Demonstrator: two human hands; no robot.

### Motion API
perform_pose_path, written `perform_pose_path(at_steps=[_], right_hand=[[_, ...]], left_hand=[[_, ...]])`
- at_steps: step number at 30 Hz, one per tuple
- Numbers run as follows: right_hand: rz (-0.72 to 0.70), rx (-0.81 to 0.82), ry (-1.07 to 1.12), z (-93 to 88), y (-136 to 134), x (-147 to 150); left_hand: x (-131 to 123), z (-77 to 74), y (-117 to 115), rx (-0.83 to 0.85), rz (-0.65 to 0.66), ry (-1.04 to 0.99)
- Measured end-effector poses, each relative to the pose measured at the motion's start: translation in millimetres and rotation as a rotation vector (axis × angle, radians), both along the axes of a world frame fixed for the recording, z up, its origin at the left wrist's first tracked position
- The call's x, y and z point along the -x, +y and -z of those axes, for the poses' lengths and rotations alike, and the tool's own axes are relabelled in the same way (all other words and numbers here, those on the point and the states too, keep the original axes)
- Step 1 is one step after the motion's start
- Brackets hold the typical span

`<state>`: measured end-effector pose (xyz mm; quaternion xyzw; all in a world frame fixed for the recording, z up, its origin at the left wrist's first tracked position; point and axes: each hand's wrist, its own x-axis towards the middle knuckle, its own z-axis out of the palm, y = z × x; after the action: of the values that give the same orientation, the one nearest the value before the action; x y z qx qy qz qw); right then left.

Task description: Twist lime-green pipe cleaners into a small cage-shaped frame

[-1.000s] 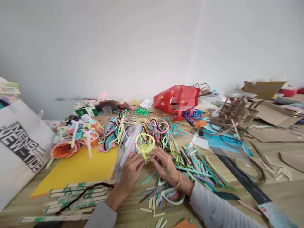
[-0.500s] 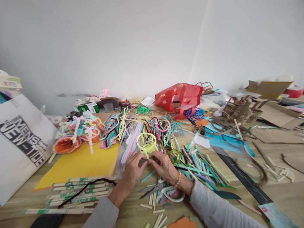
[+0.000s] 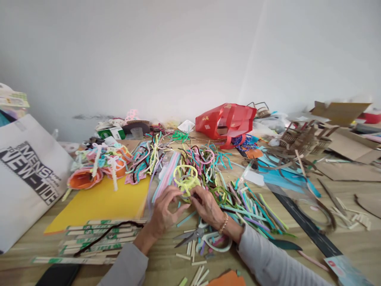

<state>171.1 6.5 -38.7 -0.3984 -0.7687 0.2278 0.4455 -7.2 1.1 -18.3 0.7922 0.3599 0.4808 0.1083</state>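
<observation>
Two bare hands work close together over a wooden table (image 3: 354,246). From where I stand, the left hand (image 3: 163,210) and the right hand (image 3: 206,208) are both curled narrow, their fingertips pinching the lower edge of a yellow-green pipe-cleaner loop (image 3: 186,178), which stands upright between them. A beaded bracelet (image 3: 223,223) circles the right wrist, and grey sleeves (image 3: 268,258) cover both forearms. Steel scissors (image 3: 190,237) lie at six o'clock from the hands, and a heap of cut pipe cleaners (image 3: 247,208) spreads out at three o'clock. At nine o'clock sits a yellow card sheet (image 3: 101,206), with an orange paper flower (image 3: 85,178) on it. Wooden sticks (image 3: 89,242) lie at eight o'clock. A red bag (image 3: 224,121) stands at one o'clock, and cardboard basket models (image 3: 300,139) stand at two.
</observation>
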Motion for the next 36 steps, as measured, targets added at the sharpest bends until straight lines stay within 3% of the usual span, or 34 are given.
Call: perform_pose_path(at_steps=[4,6,13,21,26,33,36], right_hand=[[-0.046,-0.053,-0.015,-1.8,-0.1,-1.4],[-0.079,-0.072,-0.027,-2.1,-0.4,-1.5],[-0.228,-0.101,-0.073,-7.2,-2.7,-2.4],[-0.292,-0.11,-0.144,-13.1,-5.7,-4.9],[-0.312,-0.114,-0.157,-15.6,-7.2,-5.4],[-0.211,-0.153,-0.185,-8.5,-2.4,-7.6],[-0.129,-0.149,-0.209,-4.3,0.7,-9.4]], left_hand=[[7.4,-2.8,6.0,0.249,-0.265,-0.358],[11.5,0.1,13.8,0.42,-0.308,-0.474],[13.3,3.4,28.2,0.728,-0.016,-0.494],[22.6,6.9,35.2,0.719,-0.02,-0.415],[25.0,8.3,35.0,0.714,-0.092,-0.308],[25.2,2.6,33.2,0.559,-0.223,-0.22],[25.4,1.8,33.6,0.566,-0.256,-0.244]])
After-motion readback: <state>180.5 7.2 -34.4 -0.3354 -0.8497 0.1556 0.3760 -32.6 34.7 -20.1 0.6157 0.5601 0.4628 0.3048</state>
